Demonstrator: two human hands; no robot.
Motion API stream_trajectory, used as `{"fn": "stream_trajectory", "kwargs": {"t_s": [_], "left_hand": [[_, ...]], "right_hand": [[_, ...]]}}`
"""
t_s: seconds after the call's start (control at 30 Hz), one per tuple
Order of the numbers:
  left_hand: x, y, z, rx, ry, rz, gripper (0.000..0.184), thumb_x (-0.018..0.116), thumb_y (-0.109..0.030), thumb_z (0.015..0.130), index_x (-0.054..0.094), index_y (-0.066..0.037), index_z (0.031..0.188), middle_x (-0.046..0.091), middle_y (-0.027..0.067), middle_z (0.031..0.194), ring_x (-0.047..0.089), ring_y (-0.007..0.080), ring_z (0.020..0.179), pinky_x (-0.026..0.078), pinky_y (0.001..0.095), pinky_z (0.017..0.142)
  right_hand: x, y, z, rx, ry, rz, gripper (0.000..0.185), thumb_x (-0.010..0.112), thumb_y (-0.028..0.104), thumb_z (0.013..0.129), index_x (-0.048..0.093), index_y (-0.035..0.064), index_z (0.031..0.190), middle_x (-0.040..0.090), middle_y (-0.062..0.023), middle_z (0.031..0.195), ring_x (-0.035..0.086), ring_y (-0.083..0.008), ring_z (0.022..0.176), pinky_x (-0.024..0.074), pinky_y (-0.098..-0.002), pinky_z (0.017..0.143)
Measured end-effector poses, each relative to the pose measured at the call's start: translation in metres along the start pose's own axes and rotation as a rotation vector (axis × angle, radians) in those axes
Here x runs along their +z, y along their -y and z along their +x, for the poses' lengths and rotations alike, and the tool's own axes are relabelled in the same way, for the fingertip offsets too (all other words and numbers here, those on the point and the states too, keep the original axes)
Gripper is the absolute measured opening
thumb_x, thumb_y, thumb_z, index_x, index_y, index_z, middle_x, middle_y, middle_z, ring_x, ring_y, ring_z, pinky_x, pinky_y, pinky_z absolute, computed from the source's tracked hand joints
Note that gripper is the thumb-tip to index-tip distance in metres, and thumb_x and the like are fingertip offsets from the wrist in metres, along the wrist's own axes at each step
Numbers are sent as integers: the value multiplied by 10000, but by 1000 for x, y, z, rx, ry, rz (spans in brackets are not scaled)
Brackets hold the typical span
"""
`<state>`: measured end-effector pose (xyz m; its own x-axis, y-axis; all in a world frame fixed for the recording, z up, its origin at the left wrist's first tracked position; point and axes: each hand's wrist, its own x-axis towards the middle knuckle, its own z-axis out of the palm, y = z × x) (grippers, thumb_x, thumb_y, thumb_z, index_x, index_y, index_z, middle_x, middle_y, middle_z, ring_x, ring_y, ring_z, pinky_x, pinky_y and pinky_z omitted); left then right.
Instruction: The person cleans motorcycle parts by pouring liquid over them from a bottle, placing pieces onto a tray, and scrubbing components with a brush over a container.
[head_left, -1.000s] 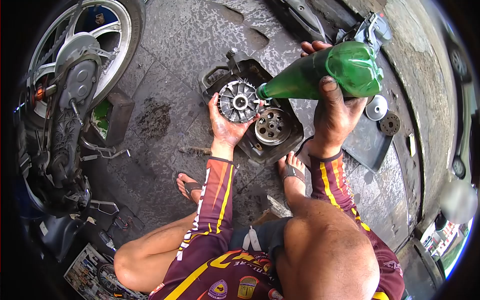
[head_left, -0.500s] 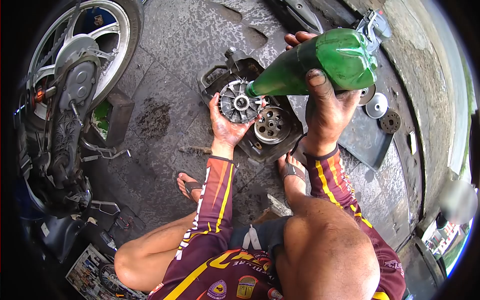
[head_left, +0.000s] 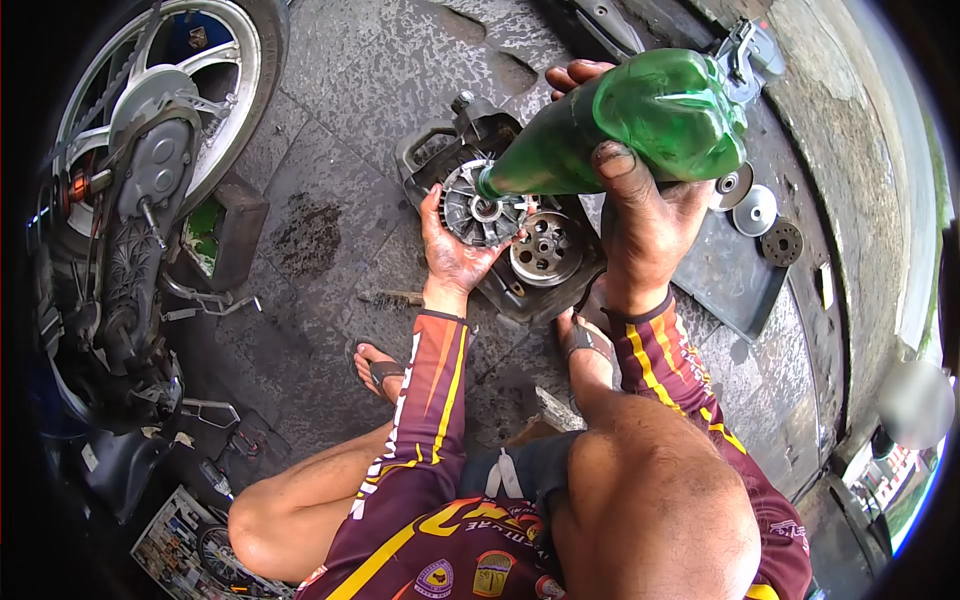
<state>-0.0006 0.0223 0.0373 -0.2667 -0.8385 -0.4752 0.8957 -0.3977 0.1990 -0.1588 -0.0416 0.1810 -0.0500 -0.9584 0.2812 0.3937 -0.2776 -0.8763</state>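
Both hands full: the right hand clasps a tilted green bottle, its mouth over, perhaps touching, the metal wheel gripped in the left hand. Beneath that left grip sits a black tub.

Diffuse daylight reaches me, brightest along the right edge, where the background pales; around the motorcycle at my left it is dimmer. White glints streak my green bottle, and the floor shines in patches. The view bows toward black, rounded borders. A round patch at far right is blurred; my right grip looks sharp.
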Motion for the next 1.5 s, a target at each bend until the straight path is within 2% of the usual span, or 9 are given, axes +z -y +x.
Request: {"fn": "stream_trajectory", "kwargs": {"t_s": [0.3, 0.4, 0.5, 0.6, 0.8, 0.9, 0.97, 1.07, 1.5], "left_hand": [[-8, 0, 1, 144, -84, 125, 747, 478, -615, 870, 473, -61, 1372, 596, 187, 1260, 611, 403, 1097, 532, 528, 835], [-10, -5, 0, 218, 30, 260, 606, 582, -424, 898, 474, -81, 1385, 618, 138, 1234, 632, 229, 1075, 537, 398, 875], [-7, -10, 5, 339, -104, 710, 679, 653, -321, 875, 383, -82, 1450, 595, 137, 1232, 594, 203, 1104, 515, 364, 904], [-3, -9, 2, 404, -196, 1066, 884, 785, -226, 782, 290, -93, 1502, 523, 130, 1288, 548, 223, 1151, 469, 362, 966], [-3, -1, 7, 768, -238, 1688, 1115, 853, -177, 642, 187, -91, 1532, 377, 190, 1450, 374, 390, 1300, 326, 489, 1098], [2, 0, 6, 816, -217, 1846, 1149, 862, -187, 617, 182, -114, 1539, 354, 189, 1480, 379, 357, 1331, 342, 460, 1107], [4, 2, 5, 783, -212, 1847, 1173, 853, -173, 619, 138, -123, 1548, 351, 178, 1482, 351, 362, 1339, 326, 469, 1115], [2, 5, 4, 749, -169, 1850, 1201, 846, -180, 623, 90, -131, 1555, 337, 190, 1483, 348, 364, 1323, 337, 480, 1100], [8, 1, 4, 853, -158, 1835, 1235, 841, -160, 629, 27, -127, 1558, 345, 232, 1469, 351, 386, 1303, 321, 488, 1098]], "right_hand": [[-11, 6, 1, 1, -22, -64, 570, 750, 176, 796, 502, -79, 1241, 629, -264, 1139, 642, -393, 1050, 515, -483, 928], [-16, 6, 0, 11, -47, -73, 555, 752, 181, 798, 516, -83, 1226, 636, -258, 1123, 644, -391, 1047, 514, -487, 932], [-26, 2, -3, 15, -51, -91, 554, 746, 173, 805, 507, -85, 1233, 638, -256, 1121, 642, -391, 1050, 513, -491, 938], [-30, 1, -5, 58, -54, 41, 524, 791, 17, 761, 531, -67, 1209, 670, -187, 1121, 658, -260, 1037, 519, -371, 932], [-23, 3, -4, 39, -54, -70, 543, 736, 171, 812, 506, -92, 1227, 628, -267, 1134, 637, -397, 1061, 509, -499, 941], [-22, 1, -2, -16, -44, -74, 528, 730, 152, 817, 508, -89, 1231, 627, -267, 1142, 636, -399, 1063, 507, -501, 945], [-21, 0, 1, 9, -60, 46, 568, 807, 4, 741, 522, -58, 1228, 671, -174, 1118, 658, -245, 1026, 522, -358, 920], [-19, -1, 3, -7, -80, -133, 512, 740, 134, 804, 533, -84, 1219, 637, -256, 1141, 640, -380, 1062, 506, -479, 951], [-6, -3, 0, 80, 101, -112, 590, 777, 7, 731, 499, -87, 1242, 654, -230, 1133, 645, -312, 1060, 525, -415, 930]]}}
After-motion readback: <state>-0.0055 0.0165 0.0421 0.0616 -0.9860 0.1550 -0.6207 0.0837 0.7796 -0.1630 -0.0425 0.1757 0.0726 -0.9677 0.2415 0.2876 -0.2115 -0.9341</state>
